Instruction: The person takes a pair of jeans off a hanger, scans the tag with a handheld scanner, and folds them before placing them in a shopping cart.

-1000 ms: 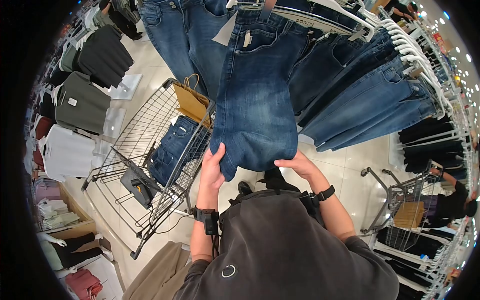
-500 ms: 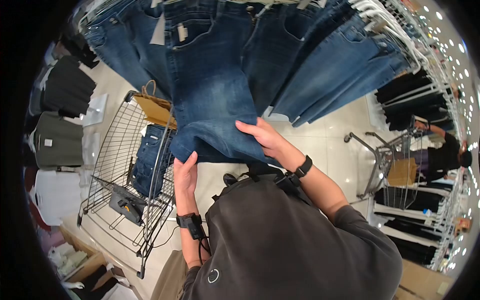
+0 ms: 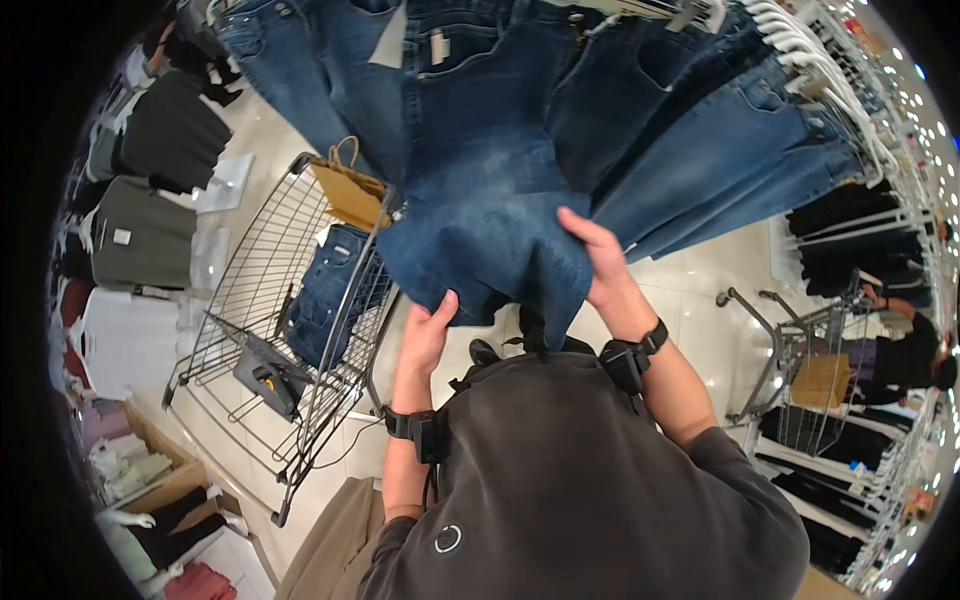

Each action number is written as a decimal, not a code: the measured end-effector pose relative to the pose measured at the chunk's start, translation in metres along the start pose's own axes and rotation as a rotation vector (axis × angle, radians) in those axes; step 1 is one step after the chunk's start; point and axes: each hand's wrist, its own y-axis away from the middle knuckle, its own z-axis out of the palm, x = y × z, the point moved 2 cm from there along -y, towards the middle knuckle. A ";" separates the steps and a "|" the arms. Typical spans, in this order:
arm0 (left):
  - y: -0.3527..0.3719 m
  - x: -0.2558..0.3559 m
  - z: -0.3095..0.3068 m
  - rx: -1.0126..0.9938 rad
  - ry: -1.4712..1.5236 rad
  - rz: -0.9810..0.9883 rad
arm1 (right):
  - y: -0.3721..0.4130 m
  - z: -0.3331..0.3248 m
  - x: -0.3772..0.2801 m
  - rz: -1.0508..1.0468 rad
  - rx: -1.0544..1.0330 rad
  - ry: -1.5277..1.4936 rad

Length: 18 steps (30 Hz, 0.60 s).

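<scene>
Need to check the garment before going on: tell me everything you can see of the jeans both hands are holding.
The jeans are mid-blue denim, faded paler down the middle, with a pocket and pale tag near the top. They hang among other pairs, the lower part lifted and bunched. The left hand grips the bottom fold from below; the right hand holds its right edge. A wire cart stands left of them.

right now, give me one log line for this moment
left hand: grips hem of hanging jeans | right hand: grips same jeans | cart: at left, folded denim inside
</scene>
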 end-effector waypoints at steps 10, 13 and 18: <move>0.008 0.028 0.010 0.050 0.204 -0.008 | 0.005 -0.031 0.013 -0.078 -0.108 0.505; 0.005 0.028 0.011 0.046 0.254 -0.027 | 0.013 -0.025 0.033 0.043 -0.056 0.821; 0.000 0.029 0.008 0.028 0.367 -0.031 | 0.012 -0.032 0.046 0.034 0.130 0.926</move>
